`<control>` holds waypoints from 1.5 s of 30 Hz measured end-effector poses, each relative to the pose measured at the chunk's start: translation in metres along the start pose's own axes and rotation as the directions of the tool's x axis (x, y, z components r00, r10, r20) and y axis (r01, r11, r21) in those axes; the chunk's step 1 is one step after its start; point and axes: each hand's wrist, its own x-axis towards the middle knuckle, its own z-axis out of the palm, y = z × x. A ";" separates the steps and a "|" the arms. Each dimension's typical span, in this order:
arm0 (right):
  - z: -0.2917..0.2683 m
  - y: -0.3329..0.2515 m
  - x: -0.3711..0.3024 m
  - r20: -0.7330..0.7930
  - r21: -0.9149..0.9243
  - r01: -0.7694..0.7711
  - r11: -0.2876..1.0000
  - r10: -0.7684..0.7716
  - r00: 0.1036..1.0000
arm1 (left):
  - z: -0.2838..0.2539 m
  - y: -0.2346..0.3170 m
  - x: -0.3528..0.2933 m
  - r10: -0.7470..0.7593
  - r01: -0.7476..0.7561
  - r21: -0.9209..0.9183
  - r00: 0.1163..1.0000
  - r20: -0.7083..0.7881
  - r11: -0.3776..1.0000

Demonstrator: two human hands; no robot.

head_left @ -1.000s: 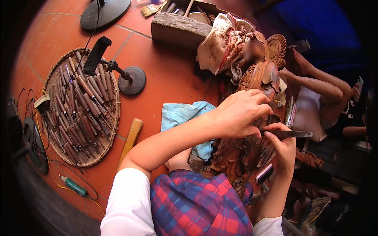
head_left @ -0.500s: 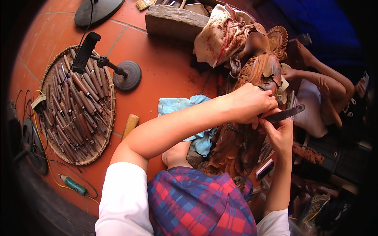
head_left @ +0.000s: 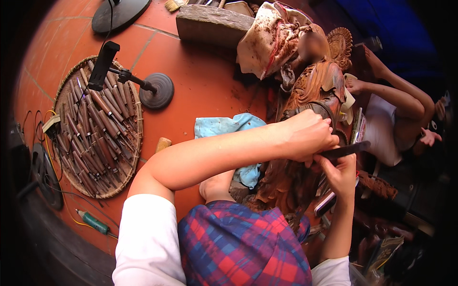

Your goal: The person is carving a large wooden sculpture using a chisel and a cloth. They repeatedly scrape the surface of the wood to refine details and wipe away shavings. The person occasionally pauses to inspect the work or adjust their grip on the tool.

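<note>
A carved reddish-brown wooden statue [head_left: 312, 88] stands before me, a round fan-like ornament [head_left: 339, 45] behind its head. My left hand [head_left: 307, 136] is closed in front of the statue's middle, its forearm crossing from the left; what its curled fingers hold is hidden. Just right of it, my right hand [head_left: 341, 174] pinches a dark, flat, bar-like tool [head_left: 347, 149]. The tool's far end sticks out to the right, and its other end runs in beneath my left hand. Whether it touches the wood cannot be seen.
A round woven tray [head_left: 136, 169] full of wooden-handled carving tools lies left, beside a phone stand [head_left: 156, 90]. A light blue cloth [head_left: 214, 127], a mallet handle [head_left: 163, 144] and a green power tool [head_left: 93, 221] lie around. Another person's arm [head_left: 398, 97] is at right.
Both hands have shifted slightly down, and the tool now lies flatter and lower. The other person's hand at right has moved. The whole view has shifted a little.
</note>
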 end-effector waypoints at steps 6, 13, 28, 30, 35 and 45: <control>-0.007 -0.008 0.010 0.102 -0.148 0.081 0.986 -0.066 0.993 | -0.010 0.001 0.001 -0.124 0.137 -0.033 0.960 0.250 0.990; -0.005 -0.027 0.031 0.096 -0.184 0.141 0.973 -0.125 0.987 | -0.019 -0.006 0.007 -0.246 0.291 -0.141 0.931 0.269 0.946; 0.022 -0.056 0.047 -0.392 0.083 0.421 0.903 -0.359 0.847 | -0.038 0.006 0.001 -0.336 0.335 -0.520 0.937 0.095 0.786; 0.033 -0.050 0.052 -0.405 0.373 0.452 0.810 -0.296 0.865 | -0.038 0.007 0.001 -0.352 0.408 -0.458 0.913 0.206 0.790; 0.039 -0.042 0.038 -0.307 0.418 0.357 0.835 -0.240 0.921 | -0.012 -0.002 -0.015 -0.360 0.327 -0.318 0.931 -0.051 0.890; 0.048 -0.009 0.049 -0.360 0.504 0.272 0.820 -0.087 0.929 | 0.002 -0.003 -0.010 -0.294 0.285 -0.120 0.954 -0.064 0.951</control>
